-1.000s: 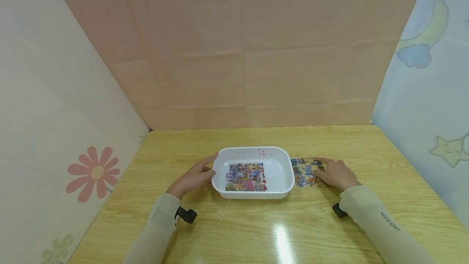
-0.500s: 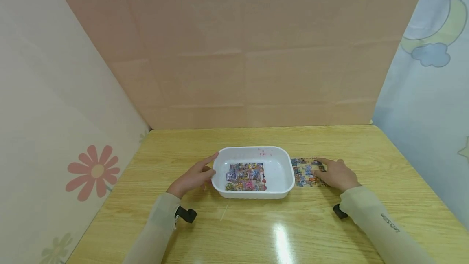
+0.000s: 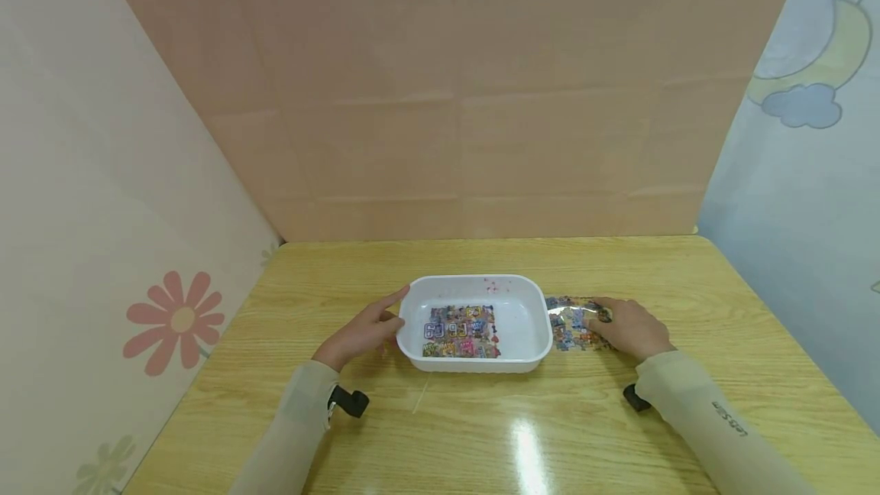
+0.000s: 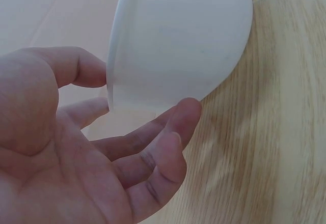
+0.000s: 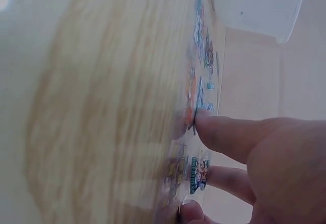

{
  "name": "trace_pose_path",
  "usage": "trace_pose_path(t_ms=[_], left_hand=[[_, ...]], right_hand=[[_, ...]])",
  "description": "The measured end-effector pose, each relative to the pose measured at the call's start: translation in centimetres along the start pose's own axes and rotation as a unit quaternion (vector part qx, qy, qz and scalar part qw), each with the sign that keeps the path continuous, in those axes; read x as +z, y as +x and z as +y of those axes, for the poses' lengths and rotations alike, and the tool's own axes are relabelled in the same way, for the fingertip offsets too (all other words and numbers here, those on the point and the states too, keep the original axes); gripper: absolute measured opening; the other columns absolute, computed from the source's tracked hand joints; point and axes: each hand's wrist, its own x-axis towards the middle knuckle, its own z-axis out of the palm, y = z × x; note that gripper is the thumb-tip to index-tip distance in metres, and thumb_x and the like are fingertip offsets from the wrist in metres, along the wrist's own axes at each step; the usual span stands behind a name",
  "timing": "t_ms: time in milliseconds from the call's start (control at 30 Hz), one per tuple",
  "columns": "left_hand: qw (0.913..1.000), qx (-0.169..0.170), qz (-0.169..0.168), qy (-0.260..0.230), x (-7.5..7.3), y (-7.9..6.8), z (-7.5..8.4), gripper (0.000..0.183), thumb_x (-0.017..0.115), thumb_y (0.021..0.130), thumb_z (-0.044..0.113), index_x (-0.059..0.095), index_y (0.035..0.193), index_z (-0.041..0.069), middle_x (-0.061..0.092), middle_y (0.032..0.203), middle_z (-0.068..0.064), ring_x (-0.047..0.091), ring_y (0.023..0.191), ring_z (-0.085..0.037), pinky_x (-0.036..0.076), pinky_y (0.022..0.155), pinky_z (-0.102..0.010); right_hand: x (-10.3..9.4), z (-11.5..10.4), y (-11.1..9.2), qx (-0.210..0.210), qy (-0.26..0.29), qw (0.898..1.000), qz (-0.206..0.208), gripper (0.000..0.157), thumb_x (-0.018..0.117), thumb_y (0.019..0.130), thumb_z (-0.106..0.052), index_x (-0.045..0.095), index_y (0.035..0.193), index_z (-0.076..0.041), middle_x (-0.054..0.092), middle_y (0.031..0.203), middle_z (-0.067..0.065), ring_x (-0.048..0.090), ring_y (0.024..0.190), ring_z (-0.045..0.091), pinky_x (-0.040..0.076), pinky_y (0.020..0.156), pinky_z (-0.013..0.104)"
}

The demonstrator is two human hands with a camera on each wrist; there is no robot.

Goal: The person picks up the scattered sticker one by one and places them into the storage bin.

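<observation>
A shallow white plastic tray (image 3: pixel 525 327) sits mid-table with a colourful cartoon-printed sticker sheet (image 3: pixel 461 333) lying inside. My left hand (image 3: pixel 360 336) holds the tray's rounded left end, thumb and index finger at the rim. In the left wrist view the other fingers bend beside the tray's outer wall. Right of the tray lies a second clear sticker sheet (image 3: pixel 574 325), its left edge close against the tray. My right hand (image 3: pixel 632 327) grips this sheet near its right edge; in the right wrist view the thumb (image 5: pixel 224 132) presses on its printed face.
The light wood table (image 3: pixel 440 434) reaches back to a plain tan backdrop (image 3: pixel 454 136). Side walls carry a flower print (image 3: pixel 182 319) on the left and a moon-and-cloud print (image 3: pixel 800 104) on the right. A thin pale strand (image 3: pixel 422 394) lies before the tray.
A bright glare has appeared across the sticker sheet under my right hand, which has shifted very slightly. The left hand and the tray stay put.
</observation>
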Motion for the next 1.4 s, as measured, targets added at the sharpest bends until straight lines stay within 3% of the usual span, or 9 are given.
trace_pose_path(t_ms=[167, 300, 433, 633, 733, 800, 1033, 1267, 1400], left_hand=[[1.0000, 0.003, 0.000, 0.000, 0.0, -0.1, 0.2, 0.062, 0.048, 0.104, 0.018, 0.023, 0.161, 0.025, 0.065, 0.116, -0.021, 0.067, 0.086, -0.030, 0.050, 0.062, -0.040], [1.0000, 0.002, 0.001, -0.002, 0.0, -0.1, 0.2, 0.062, 0.048, 0.104, 0.019, 0.024, 0.161, 0.025, 0.066, 0.115, -0.020, 0.066, 0.086, -0.030, 0.050, 0.063, -0.040], [1.0000, -0.001, 0.000, 0.002, -0.1, -0.1, 0.2, 0.062, 0.048, 0.104, 0.019, 0.023, 0.161, 0.026, 0.066, 0.114, -0.018, 0.066, 0.085, -0.029, 0.050, 0.063, -0.039], [1.0000, -0.002, -0.001, 0.001, -0.1, 0.0, 0.1, 0.062, 0.047, 0.104, 0.019, 0.023, 0.161, 0.027, 0.066, 0.114, -0.019, 0.066, 0.086, -0.030, 0.051, 0.063, -0.038], [1.0000, 0.004, -0.003, -0.001, -0.2, 0.0, 0.1, 0.063, 0.047, 0.104, 0.018, 0.022, 0.161, 0.026, 0.066, 0.115, -0.020, 0.066, 0.086, -0.030, 0.050, 0.062, -0.039], [1.0000, 0.007, -0.003, 0.000, -0.2, 0.0, 0.0, 0.063, 0.047, 0.104, 0.018, 0.022, 0.161, 0.026, 0.066, 0.115, -0.020, 0.066, 0.086, -0.030, 0.050, 0.062, -0.040], [1.0000, 0.005, -0.003, 0.000, -0.1, 0.1, -0.3, 0.063, 0.049, 0.104, 0.020, 0.023, 0.161, 0.026, 0.065, 0.116, -0.020, 0.066, 0.087, -0.029, 0.050, 0.063, -0.040], [1.0000, -0.002, -0.001, 0.005, -0.1, 0.1, -0.2, 0.062, 0.049, 0.104, 0.020, 0.023, 0.161, 0.028, 0.066, 0.114, -0.017, 0.065, 0.086, -0.028, 0.050, 0.063, -0.037], [1.0000, -0.006, 0.003, 0.001, 0.0, 0.1, -0.1, 0.062, 0.049, 0.104, 0.021, 0.023, 0.161, 0.030, 0.066, 0.113, -0.015, 0.065, 0.085, -0.028, 0.050, 0.063, -0.037]], right_hand=[[0.1, 0.3, 0.2, -0.004, 0.000, 1.000, 0.000, 0.072, 0.063, 0.095, -0.046, 0.046, 0.147, 0.000, 0.057, 0.129, 0.035, 0.062, 0.101, 0.050, 0.051, 0.059, 0.049], [0.1, 0.6, 0.2, 0.006, 0.014, 1.000, 0.001, 0.082, 0.065, 0.094, -0.047, 0.036, 0.148, 0.007, 0.054, 0.131, 0.038, 0.059, 0.106, 0.053, 0.052, 0.069, 0.057], [-0.1, 0.6, 0.1, 0.025, 0.047, 0.999, -0.009, 0.087, 0.066, 0.092, -0.049, 0.033, 0.142, 0.014, 0.056, 0.124, 0.038, 0.062, 0.098, 0.048, 0.051, 0.071, 0.055], [-0.3, 0.6, 0.0, 0.031, 0.091, 0.995, -0.013, 0.063, 0.071, 0.090, -0.045, 0.048, 0.115, 0.008, 0.059, 0.098, 0.023, 0.054, 0.073, 0.026, 0.044, 0.062, 0.039], [-0.1, 0.8, 0.1, 0.030, 0.112, 0.993, -0.014, 0.049, 0.070, 0.091, -0.040, 0.049, 0.102, 0.002, 0.053, 0.077, 0.010, 0.046, 0.063, 0.021, 0.039, 0.058, 0.036], [0.0, 1.0, 0.0, 0.028, 0.119, 0.992, -0.013, 0.042, 0.068, 0.093, -0.038, 0.050, 0.098, 0.000, 0.050, 0.073, 0.006, 0.045, 0.062, 0.020, 0.039, 0.059, 0.035], [-0.4, 1.3, -0.4, 0.019, 0.138, 0.990, -0.008, 0.037, 0.057, 0.100, -0.031, 0.057, 0.105, 0.005, 0.060, 0.089, 0.012, 0.053, 0.074, 0.024, 0.044, 0.066, 0.039], [-0.8, 1.8, -0.4, 0.016, 0.170, 0.985, -0.004, 0.038, 0.049, 0.104, -0.027, 0.058, 0.118, 0.008, 0.064, 0.090, 0.016, 0.056, 0.068, 0.023, 0.047, 0.064, 0.039], [-1.1, 1.9, -0.4, 0.021, 0.184, 0.983, 0.004, 0.042, 0.047, 0.105, -0.028, 0.060, 0.123, 0.008, 0.064, 0.106, 0.024, 0.059, 0.078, 0.025, 0.049, 0.069, 0.041]])
